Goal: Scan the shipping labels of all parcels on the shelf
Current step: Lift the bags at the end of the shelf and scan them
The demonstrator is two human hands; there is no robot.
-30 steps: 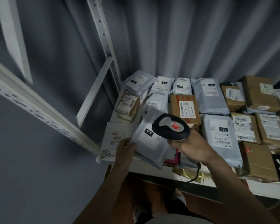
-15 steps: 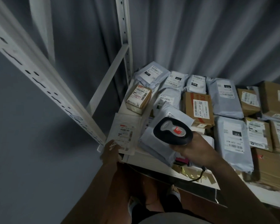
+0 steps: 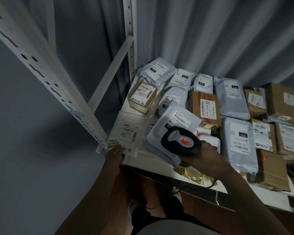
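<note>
Tilting a flat white envelope point(image 3: 128, 133) label-up with the left hand point(image 3: 115, 154), a person grips a handheld barcode scanner point(image 3: 181, 141) in the right hand point(image 3: 203, 158), aiming toward its label.

Black scanner point(image 3: 181, 141), grey mailers point(image 3: 238, 143), brown boxes point(image 3: 204, 107)

The flat white envelope point(image 3: 128, 133) at the near left corner carries a small sticker reading "82-5-451", cut off by a fingertip. The grey mailer point(image 3: 170, 131) just right of it shows "010 010 L30" under a barcode, though the last digits blur. The large grey bag point(image 3: 238, 143) further right bears a black tag "231" and the line "231-229-K01". Three grey bags along the far row each show a black "010" tag point(image 3: 184, 77). Print on the brown boxes is too small to read.
</note>
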